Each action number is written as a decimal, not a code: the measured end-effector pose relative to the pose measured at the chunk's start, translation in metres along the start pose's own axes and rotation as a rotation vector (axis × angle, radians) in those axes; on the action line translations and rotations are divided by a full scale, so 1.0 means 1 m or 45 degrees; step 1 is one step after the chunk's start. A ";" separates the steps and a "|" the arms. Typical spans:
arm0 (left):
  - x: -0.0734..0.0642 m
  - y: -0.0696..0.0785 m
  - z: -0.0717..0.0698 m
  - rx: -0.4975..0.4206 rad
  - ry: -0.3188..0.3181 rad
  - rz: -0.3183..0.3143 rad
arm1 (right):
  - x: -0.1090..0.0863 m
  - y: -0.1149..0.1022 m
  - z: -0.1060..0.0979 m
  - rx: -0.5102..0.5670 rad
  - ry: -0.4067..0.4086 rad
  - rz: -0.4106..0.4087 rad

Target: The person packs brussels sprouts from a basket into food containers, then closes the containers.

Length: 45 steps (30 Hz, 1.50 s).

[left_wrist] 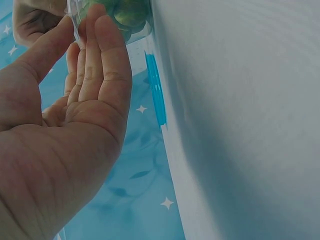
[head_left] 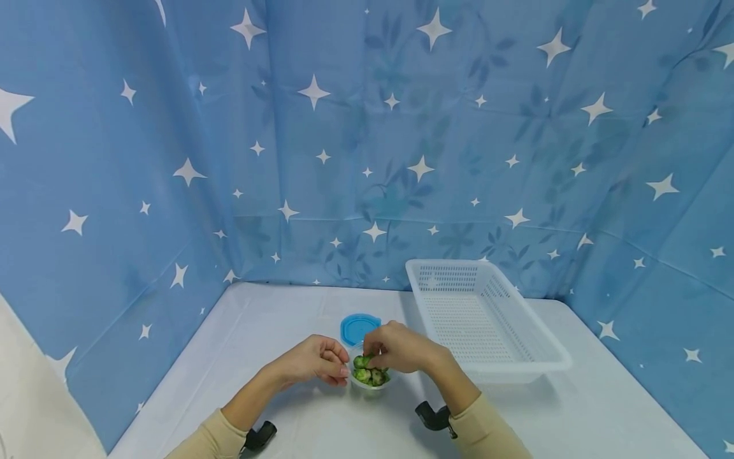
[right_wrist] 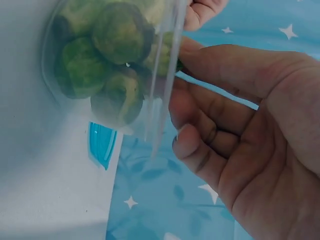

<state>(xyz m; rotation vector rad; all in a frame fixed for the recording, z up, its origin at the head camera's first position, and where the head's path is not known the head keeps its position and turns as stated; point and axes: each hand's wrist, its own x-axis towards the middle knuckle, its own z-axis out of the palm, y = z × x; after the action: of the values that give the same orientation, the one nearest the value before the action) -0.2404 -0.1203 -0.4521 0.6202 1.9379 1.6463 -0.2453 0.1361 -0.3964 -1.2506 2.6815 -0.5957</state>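
Note:
A small clear plastic container (head_left: 367, 386) stands on the white table, filled with several green Brussels sprouts (head_left: 364, 375). My right hand (head_left: 400, 347) reaches over its rim from the right, thumb and fingers pinching a sprout (right_wrist: 163, 52) among the others at the top. The fingertips are partly hidden behind the container's wall in the right wrist view. On the other side, my left hand (head_left: 320, 361) has its fingertips right at the rim, its fingers fairly straight in the left wrist view. Just behind the container lies a round blue lid (head_left: 359, 329).
A large white perforated plastic basket (head_left: 552, 357) stands at the right of the table, beyond my right hand. Blue star-patterned curtains (head_left: 344, 159) surround the table (head_left: 229, 357) at the back and sides. A black device (head_left: 432, 416) is strapped near each wrist.

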 end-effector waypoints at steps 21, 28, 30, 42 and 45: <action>-0.002 0.004 0.001 0.002 0.012 -0.010 | 0.002 -0.005 -0.002 -0.047 0.035 0.005; -0.002 0.004 0.001 0.013 0.014 -0.015 | 0.002 -0.003 -0.001 -0.010 0.016 -0.005; -0.001 0.004 0.002 0.016 0.010 -0.014 | 0.001 -0.001 -0.001 -0.018 0.021 -0.009; -0.006 0.011 -0.011 0.117 0.073 -0.107 | 0.016 -0.002 0.020 0.049 0.625 0.087; -0.002 0.012 -0.015 0.233 0.187 -0.082 | 0.022 0.006 0.029 0.116 0.762 0.163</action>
<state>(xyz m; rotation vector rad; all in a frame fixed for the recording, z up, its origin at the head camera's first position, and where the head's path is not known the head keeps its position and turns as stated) -0.2485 -0.1307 -0.4383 0.5118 2.2088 1.5242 -0.2556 0.1144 -0.4237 -0.9814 3.1140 -1.2220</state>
